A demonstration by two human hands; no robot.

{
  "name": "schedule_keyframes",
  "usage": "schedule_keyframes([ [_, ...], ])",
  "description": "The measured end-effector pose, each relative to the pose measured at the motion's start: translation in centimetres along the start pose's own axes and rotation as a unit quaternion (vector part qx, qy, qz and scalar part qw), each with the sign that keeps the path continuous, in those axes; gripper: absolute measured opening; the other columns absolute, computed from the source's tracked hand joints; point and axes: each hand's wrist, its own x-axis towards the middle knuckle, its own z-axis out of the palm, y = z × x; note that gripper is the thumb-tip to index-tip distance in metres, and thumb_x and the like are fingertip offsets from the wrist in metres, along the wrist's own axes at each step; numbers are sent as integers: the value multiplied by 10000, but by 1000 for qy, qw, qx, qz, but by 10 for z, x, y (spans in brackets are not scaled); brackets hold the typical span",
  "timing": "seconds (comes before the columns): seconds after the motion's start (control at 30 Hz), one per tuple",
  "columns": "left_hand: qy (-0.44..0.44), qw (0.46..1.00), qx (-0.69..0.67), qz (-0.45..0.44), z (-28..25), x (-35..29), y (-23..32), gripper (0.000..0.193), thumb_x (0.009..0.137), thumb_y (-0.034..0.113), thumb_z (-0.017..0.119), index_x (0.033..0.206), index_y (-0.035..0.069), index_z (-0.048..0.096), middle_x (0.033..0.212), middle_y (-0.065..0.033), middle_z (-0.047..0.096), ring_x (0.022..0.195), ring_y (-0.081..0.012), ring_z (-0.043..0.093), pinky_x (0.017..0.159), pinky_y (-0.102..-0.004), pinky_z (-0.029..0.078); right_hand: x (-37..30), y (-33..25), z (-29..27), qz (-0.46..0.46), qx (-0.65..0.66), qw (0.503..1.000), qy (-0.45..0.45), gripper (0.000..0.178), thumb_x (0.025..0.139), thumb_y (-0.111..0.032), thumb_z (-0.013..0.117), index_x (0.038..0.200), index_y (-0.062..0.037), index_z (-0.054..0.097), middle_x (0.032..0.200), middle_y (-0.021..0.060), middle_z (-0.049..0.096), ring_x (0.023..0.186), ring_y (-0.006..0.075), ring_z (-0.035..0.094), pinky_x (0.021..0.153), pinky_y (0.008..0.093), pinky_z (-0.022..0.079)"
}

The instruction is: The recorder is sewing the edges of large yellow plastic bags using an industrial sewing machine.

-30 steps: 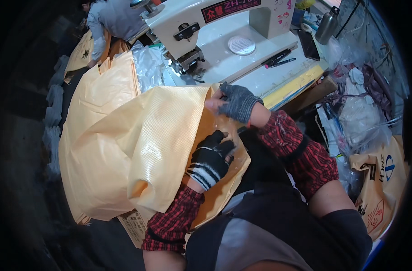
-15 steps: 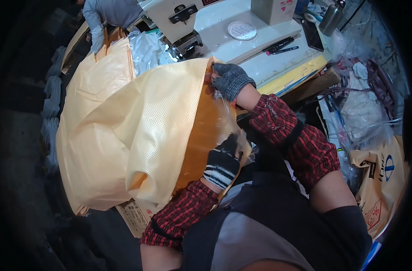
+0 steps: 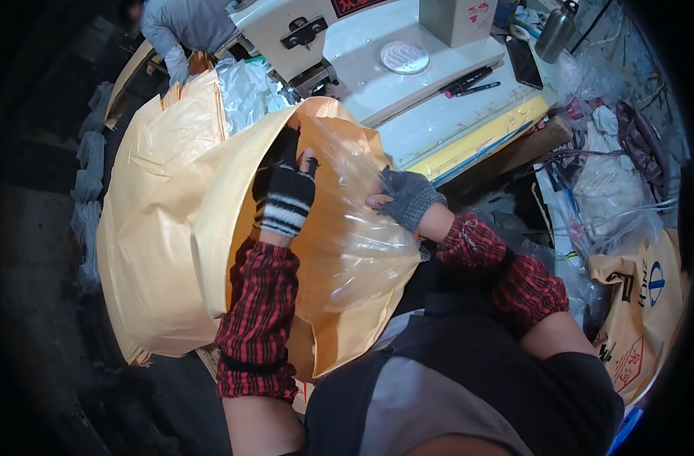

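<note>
A tan woven sack (image 3: 210,239) lies with its mouth held wide in front of me. Inside it shows a clear plastic liner (image 3: 362,258), bunched toward the right side of the mouth. My left hand (image 3: 284,186), in a black fingerless glove with white stripes, reaches into the mouth. Its fingers stretch up to the far rim, with the thumb apart. At the right rim my right hand (image 3: 414,197), in a grey glove, is closed on the liner and the sack's edge. Part of its fingers is hidden.
A pale sewing machine (image 3: 301,38) stands beyond the sack, with pens (image 3: 472,82), a phone (image 3: 524,62) and a metal bottle (image 3: 557,32) on its table. More tan sacks (image 3: 153,144) lie at left. A person (image 3: 187,30) works at the far left. A printed sack (image 3: 642,304) is at right.
My left hand has moved up and left, deeper into the mouth. The right hand has come down and right along the rim. The mouth has spread wider, showing more of the liner.
</note>
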Motion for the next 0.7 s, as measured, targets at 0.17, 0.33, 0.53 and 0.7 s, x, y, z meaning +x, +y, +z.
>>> schedule_keyframes([
  [0.17, 50, 996, 57, 51, 19, 16, -6, 549, 870, 197, 545, 1363, 67, 341, 1345, -134, 430, 1260, -264, 385, 1031, -332, 301, -21, 0, -2, 45, 340, 939, -16, 180, 837, -170, 613, 907, -4, 615, 733, 73, 634, 586, 123, 605, 505, 240, 481],
  [0.33, 91, 995, 32, 35, 17, 14, -8, 624, 822, 353, 604, 1341, 85, 385, 1345, -160, 420, 1250, -329, 383, 1021, -394, 316, -29, 3, -6, 126, 267, 951, -87, 224, 847, -197, 611, 912, 17, 618, 699, 102, 629, 517, 113, 578, 481, 240, 465],
  [0.53, 55, 993, 104, -5, 22, 28, 4, 519, 804, 225, 652, 1265, 60, 480, 961, -136, 602, 875, -242, 585, 824, -327, 459, -13, 13, -24, 33, -46, 998, -23, 524, 801, -457, 582, 995, 29, 606, 825, 218, 630, 741, 305, 620, 699, 374, 488],
  [0.7, 62, 991, -122, -1, 23, 32, -8, 433, 845, 68, 569, 1267, 40, 473, 843, -81, 572, 774, -139, 546, 734, -254, 456, 18, -4, -18, -46, -103, 980, 162, 352, 749, -280, 694, 970, -17, 617, 801, 106, 633, 721, 172, 609, 682, 287, 478],
])
